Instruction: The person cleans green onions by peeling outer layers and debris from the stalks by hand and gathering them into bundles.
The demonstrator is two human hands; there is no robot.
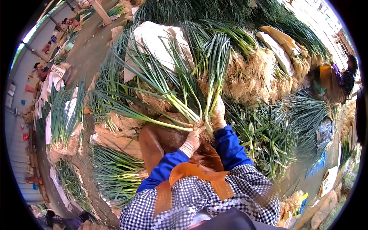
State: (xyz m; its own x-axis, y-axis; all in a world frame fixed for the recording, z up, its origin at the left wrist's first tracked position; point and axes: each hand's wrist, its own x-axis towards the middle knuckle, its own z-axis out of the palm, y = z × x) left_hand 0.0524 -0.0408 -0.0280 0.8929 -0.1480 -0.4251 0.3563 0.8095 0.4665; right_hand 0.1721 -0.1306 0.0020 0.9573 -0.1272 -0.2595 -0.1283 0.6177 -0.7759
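My left hand (pixel 191 142) is closed around the root end of some green onions (pixel 174 100), whose long leaves fan out up and to the left. My right hand (pixel 219 114) grips the white stalks of a second, tighter bunch of green onions (pixel 215 71), which points upward. The two bunches meet at their pale roots, just above my lap. A brown apron (pixel 155 140) covers my knees beneath them. Dirt and hanging roots hide some of my fingertips.
Piles of green onions with tan roots (pixel 255 73) lie ahead. A white sack (pixel 153 42) rests among them. Loose leaves (pixel 264 134) cover the ground at right; another onion pile (pixel 115 172) sits at left. A person (pixel 348 76) is at far right.
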